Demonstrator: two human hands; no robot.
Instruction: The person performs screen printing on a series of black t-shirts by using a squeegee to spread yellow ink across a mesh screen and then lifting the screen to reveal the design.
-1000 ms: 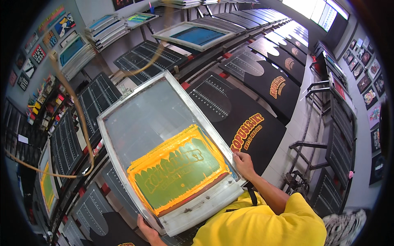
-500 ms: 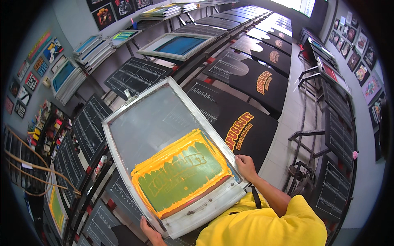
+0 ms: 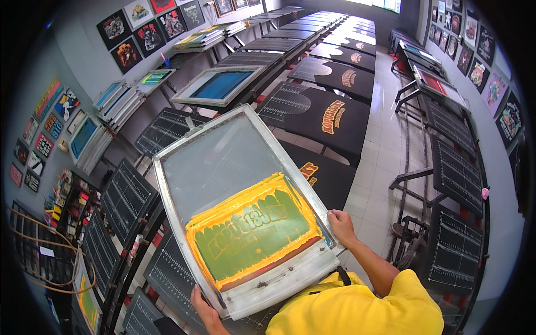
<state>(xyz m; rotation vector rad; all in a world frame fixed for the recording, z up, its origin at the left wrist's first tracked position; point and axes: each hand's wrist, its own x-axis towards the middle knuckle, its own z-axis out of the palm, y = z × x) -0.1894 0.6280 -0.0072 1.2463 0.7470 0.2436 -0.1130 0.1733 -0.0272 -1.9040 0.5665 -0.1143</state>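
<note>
A screen-printing frame [image 3: 291,167] with pale metal sides is tilted in front of me, held in both hands. Thick yellow-orange ink [image 3: 237,202] borders a green stencil panel [image 3: 262,240] with lettering on its mesh. At the near end lies a wide pale bar [image 3: 282,279]. My right hand [image 3: 341,228] grips the right side, thumb on top. My left hand [image 3: 204,308] grips the left side near the lower corner; some of its fingers are hidden underneath. Beyond the frame, a black shirt [image 3: 329,187] with an orange print lies on a platen, partly covered by the frame.
A row of black shirts [image 3: 349,142] on platens runs away from me. A screen with blue mesh [image 3: 220,84] rests beyond at left, near stacked screens [image 3: 114,106]. Dark platens [image 3: 458,173] on metal legs line the right side of a tiled aisle [image 3: 377,167]. A brown hose [image 3: 61,282] hangs at left.
The frame has shifted slightly right in the view, with both hands still on it. My view has turned, so the shirts sit further left and the near shirt's print is more covered.
</note>
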